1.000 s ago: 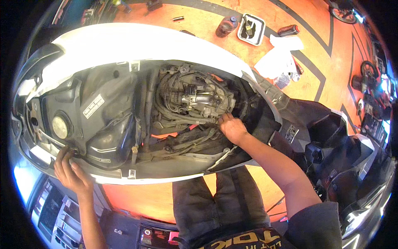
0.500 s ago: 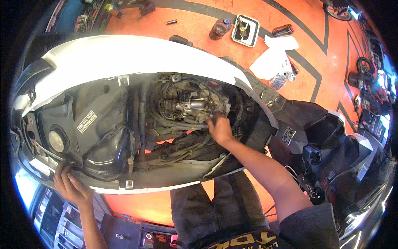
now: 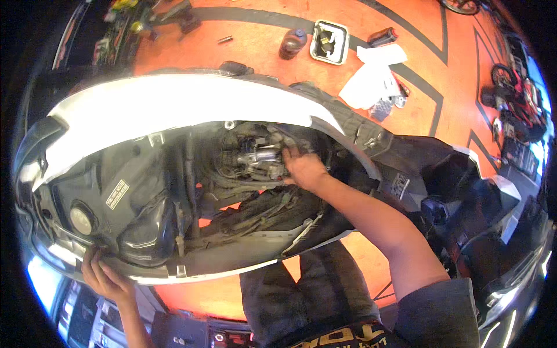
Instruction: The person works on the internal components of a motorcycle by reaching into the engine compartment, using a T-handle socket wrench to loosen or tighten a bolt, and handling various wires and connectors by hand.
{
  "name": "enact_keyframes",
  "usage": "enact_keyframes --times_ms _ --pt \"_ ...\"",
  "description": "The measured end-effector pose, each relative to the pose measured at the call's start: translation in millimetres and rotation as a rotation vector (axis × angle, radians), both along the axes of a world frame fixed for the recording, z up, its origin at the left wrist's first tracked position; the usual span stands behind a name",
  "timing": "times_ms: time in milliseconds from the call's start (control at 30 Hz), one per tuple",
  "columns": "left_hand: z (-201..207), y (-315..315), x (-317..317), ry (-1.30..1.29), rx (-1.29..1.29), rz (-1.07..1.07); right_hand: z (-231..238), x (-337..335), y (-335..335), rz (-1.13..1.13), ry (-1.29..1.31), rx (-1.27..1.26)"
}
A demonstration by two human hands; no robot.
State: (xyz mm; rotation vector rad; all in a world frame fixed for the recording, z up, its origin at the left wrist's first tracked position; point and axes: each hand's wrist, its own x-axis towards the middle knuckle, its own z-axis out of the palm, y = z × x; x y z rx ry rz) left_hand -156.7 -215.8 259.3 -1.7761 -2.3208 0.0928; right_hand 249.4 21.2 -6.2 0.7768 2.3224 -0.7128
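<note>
A scooter with white side panels (image 3: 174,101) stands before me, its seat area uncovered. At the near left, my left hand (image 3: 107,277) has its fingers curled over the rim of the near white side panel (image 3: 214,274). My right hand (image 3: 306,171) reaches into the engine bay, thumb and forefinger apart, against the right side of a silver metal engine part (image 3: 266,155). I see no tool in it; some fingertips are hidden among the dark parts. Left of the bay lies the black fuel tank cover (image 3: 139,217) with a round cap (image 3: 81,220).
Beyond the scooter, on the orange floor (image 3: 261,43), stand a dark bottle (image 3: 293,43) and a white-rimmed tray (image 3: 346,52) with a dark part inside. White cloth (image 3: 368,84) and a red-black container (image 3: 383,37) lie beside them. Another motorcycle (image 3: 522,104) is at the far right.
My right hand has gone deeper into the engine bay, its thumb and forefinger now spread wider apart. My left hand stays on the panel rim. The whole view has shifted slightly.
</note>
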Motion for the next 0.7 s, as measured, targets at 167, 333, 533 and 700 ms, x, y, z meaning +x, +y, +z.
enact_keyframes --times_ms 167,333,533,700 --pt "-5 -9 -9 -0.015 0.027 -0.006 -19 0 1 0.066 0.045 -0.047" --pt "-3 -6 -12 0.010 0.007 -0.013 -42 -16 -13 0.275 -0.179 0.115" --pt "8 4 14 0.013 -0.033 -0.013 -45 -24 0 0.324 -0.242 -0.048" --pt "15 21 29 -0.068 -0.070 0.142 -29 -12 15 0.366 -0.233 0.001"
